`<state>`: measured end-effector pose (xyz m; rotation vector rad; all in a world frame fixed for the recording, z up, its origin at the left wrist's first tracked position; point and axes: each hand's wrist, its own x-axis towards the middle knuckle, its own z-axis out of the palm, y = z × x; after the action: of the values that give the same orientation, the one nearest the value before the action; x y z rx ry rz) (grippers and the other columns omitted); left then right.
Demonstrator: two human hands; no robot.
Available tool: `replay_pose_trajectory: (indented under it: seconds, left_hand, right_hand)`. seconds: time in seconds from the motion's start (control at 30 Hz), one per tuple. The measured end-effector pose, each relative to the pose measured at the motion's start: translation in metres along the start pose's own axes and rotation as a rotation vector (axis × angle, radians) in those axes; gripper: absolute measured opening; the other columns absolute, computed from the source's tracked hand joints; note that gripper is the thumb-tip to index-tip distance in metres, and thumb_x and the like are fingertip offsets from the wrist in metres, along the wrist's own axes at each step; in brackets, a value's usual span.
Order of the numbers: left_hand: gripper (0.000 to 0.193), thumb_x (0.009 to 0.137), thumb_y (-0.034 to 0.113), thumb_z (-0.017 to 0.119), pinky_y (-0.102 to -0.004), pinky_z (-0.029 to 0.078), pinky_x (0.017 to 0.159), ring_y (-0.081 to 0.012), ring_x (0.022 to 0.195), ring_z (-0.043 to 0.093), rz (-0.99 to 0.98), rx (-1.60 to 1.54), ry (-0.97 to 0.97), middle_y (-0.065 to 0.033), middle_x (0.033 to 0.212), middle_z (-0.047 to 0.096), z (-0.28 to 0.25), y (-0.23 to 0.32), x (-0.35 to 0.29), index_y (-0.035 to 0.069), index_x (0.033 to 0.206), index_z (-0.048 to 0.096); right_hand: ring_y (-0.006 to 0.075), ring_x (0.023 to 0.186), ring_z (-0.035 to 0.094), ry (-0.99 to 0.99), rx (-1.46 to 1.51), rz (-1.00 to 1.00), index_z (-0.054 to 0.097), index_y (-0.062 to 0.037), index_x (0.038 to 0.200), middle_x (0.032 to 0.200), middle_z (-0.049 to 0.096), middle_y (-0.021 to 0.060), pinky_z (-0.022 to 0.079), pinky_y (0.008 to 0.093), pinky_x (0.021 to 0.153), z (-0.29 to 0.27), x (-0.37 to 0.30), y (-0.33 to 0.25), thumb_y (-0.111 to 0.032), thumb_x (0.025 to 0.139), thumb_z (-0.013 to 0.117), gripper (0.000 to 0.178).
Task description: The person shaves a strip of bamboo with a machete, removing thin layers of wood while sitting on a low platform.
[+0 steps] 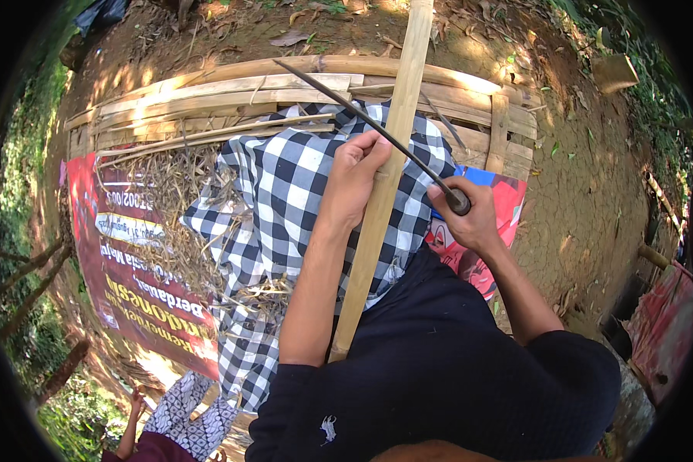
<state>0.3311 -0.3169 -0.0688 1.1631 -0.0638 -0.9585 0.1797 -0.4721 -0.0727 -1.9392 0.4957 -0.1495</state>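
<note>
From my remote seat I count two hands, one bamboo pole, one long blade, one checked cloth, one printed banner and one stack of split bamboo slats. Nearest the camera are the person's dark sleeves and lap, and the bamboo pole (377,208) rises from that lap, its lower end tucked against the left forearm. The pole is pale yellow, straight and smooth, with a faint node ring near the grip, and it runs upward past the top edge of the picture. The left hand (356,179) is closed around the pole, fingers wrapped over its left side and thumb on top, so the pole passes straight through the fist. Just to the right, the right hand (470,215) is clenched around the round dark handle of the blade (362,115), which is thin, dark and slightly curved. The blade slants up and to the left from that fist, crossing over the pole just above the left hand; whether its edge touches the pole I cannot tell. Under both hands lies the black-and-white checked cloth (277,200), spread over dry grass and the red banner (131,292). Beyond them the bamboo slats (231,92) lie side by side on bare brown earth (585,200) strewn with leaves.
</note>
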Motion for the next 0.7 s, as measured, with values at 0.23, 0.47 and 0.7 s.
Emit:
replay_pose_trajectory:
  seconds: [0.23, 0.47, 0.7]
  left_hand:
    - [0.036, 0.106, 0.030, 0.053, -0.0223, 0.050, 0.070, -0.0046, 0.081, 0.062, -0.030, -0.135, -0.030, -0.0023, 0.097, 0.070, 0.003, -0.004, -0.006, -0.002, 0.118, 0.065]
    - [0.049, 0.109, 0.040, 0.039, -0.0258, 0.053, 0.074, -0.0119, 0.085, 0.066, -0.200, 0.297, -0.042, -0.0082, 0.096, 0.067, 0.004, 0.002, -0.086, -0.003, 0.123, 0.057]
    - [0.053, 0.108, 0.050, 0.033, -0.0213, 0.037, 0.035, -0.0069, 0.038, 0.044, -0.274, 0.285, 0.171, -0.0004, 0.056, 0.047, 0.006, -0.004, -0.114, 0.005, 0.084, 0.050]
  right_hand:
    - [0.0020, 0.060, 0.038, -0.184, 0.443, 0.317, 0.069, 0.0021, 0.091, 0.062, 0.048, -0.0086, 0.029, 0.0253, 0.051, 0.031, 0.017, -0.046, -0.024, 0.095, 0.070, 0.027]
    - [0.0027, 0.060, 0.041, -0.113, 0.356, 0.254, 0.064, 0.0001, 0.080, 0.062, 0.049, -0.0073, 0.032, 0.0258, 0.052, 0.022, 0.034, -0.062, -0.028, 0.095, 0.070, 0.032]
    - [0.0110, 0.050, 0.042, -0.046, -0.161, -0.064, 0.062, -0.0009, 0.075, 0.055, 0.048, 0.0039, 0.032, 0.0304, 0.047, -0.014, 0.038, -0.041, -0.026, 0.090, 0.074, 0.032]
